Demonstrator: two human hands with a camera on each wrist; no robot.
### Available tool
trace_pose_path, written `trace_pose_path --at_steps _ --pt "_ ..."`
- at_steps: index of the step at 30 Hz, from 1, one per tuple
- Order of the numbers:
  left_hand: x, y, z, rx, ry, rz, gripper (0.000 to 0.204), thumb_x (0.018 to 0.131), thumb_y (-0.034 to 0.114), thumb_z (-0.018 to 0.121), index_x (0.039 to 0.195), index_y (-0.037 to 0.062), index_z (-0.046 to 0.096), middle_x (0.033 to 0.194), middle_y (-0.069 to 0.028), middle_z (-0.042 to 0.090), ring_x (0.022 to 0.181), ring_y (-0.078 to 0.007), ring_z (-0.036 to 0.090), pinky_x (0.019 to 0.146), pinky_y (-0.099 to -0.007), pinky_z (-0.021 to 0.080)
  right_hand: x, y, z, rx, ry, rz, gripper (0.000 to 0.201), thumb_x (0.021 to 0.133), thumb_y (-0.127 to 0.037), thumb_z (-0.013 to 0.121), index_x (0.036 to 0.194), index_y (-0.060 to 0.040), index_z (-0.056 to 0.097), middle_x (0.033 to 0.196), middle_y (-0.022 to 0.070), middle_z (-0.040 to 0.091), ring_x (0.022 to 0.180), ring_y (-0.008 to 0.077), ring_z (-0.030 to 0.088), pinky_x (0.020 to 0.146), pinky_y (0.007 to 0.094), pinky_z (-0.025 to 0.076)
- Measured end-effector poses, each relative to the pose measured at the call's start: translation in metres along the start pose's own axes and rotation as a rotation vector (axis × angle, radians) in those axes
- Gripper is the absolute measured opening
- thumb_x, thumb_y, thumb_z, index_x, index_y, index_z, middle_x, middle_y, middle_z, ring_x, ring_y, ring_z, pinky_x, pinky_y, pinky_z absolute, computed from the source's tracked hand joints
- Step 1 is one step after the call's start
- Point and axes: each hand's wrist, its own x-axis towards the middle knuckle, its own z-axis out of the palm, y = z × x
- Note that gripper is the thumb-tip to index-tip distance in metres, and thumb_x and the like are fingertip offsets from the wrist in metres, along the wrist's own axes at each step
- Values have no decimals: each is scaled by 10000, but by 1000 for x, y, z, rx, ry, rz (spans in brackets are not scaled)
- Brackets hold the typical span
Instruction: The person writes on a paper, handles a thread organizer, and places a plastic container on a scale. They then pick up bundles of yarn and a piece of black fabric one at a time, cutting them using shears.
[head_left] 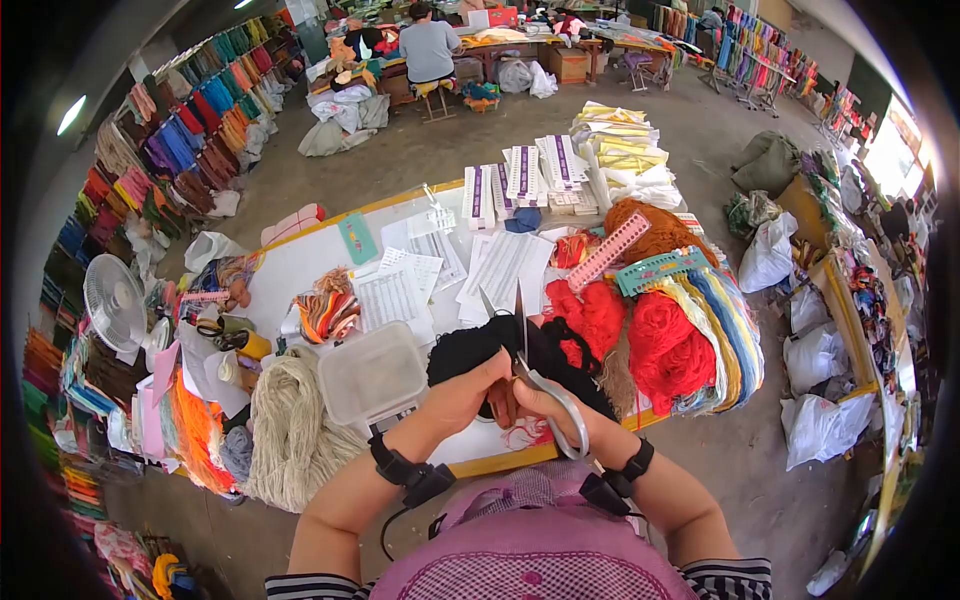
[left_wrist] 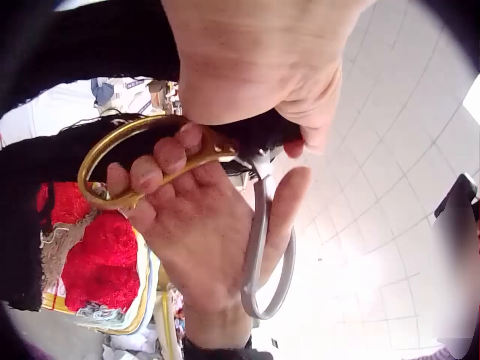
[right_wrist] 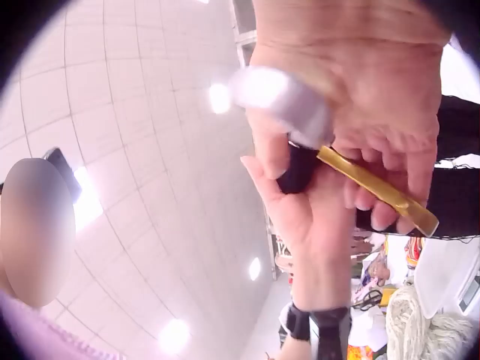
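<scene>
Right hand (head_left: 540,400) gripping scissors (head_left: 555,400) — black yarn (head_left: 470,345)

Both hands meet at mid-chest — left hand (head_left: 462,397) fingers curled, right hand (head_left: 548,398) fingers curled too.

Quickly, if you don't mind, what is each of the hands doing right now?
Left hand: pinches the black yarn.
Right hand: grips the scissors, fingers through the gold and silver handle loops.
</scene>
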Motion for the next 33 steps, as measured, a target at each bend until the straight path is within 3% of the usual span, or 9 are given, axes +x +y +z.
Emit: trace_pose_path --at_steps 4,11,17,19,20,23,25,28,33 --pt "9 25 12 154 -4 195 287 1017 318 465 991 57 581 1201 -12 582 1058 -93 471 955 -278 352 -20 -31 0 66 -101 246 508 980 -535 416 876 -57 555 656 52 565 584 156 597 589 249 451" --pt "10 4 1 122 59 -46 302 984 278 548 770 66 570 897 13 610 830 -85 521 768 -251 422 -14 -15 -9 163 -132 194 560 966 -582 401 910 -50 567 691 61 578 633 169 608 605 268 468" --pt "24 9 -8 176 155 200 295 930 209 620 685 44 618 790 0 621 762 -86 526 726 -261 412 -25 -23 -18 51 -108 339 636 937 -646 388 899 -41 582 747 88 625 641 168 632 595 262 481" --pt "24 4 -16 304 125 148 302 968 189 538 701 47 537 1172 -151 639 1018 -198 589 890 -308 440 -24 -20 -15 55 -86 315 641 933 -651 391 865 -41 577 693 92 615 584 177 630 540 254 477" --pt "23 -2 -16 303 124 146 302 968 189 538 701 47 537 1172 -151 639 1018 -198 589 890 -308 440 -23 -19 -12 111 -40 311 647 930 -658 389 856 -42 571 661 94 605 555 181 623 513 253 469" --pt "14 13 23 90 117 -89 243 953 200 590 759 54 596 746 3 560 749 -83 533 678 -249 413 -19 -11 -2 144 82 232 664 917 -679 388 834 -44 561 605 93 586 501 188 605 464 251 451" --pt "20 12 21 265 141 55 239 949 194 595 758 51 595 751 2 562 757 -87 530 703 -255 416 -20 -13 -3 119 157 158 675 909 -693 388 823 -45 557 582 91 577 477 189 595 441 251 439" --pt "30 4 1 107 91 83 329 965 204 557 672 73 486 1146 -148 650 978 -152 569 882 -286 427 -28 -19 -17 63 23 314 708 883 -734 384 803 -52 557 581 72 570 469 172 578 421 230 390" --pt "30 -3 2 168 126 58 338 968 200 535 667 76 445 1262 -181 602 1063 -204 566 949 -317 415 -27 -13 -19 131 -13 311 740 847 -779 378 828 -61 559 575 63 571 487 168 596 412 210 378"
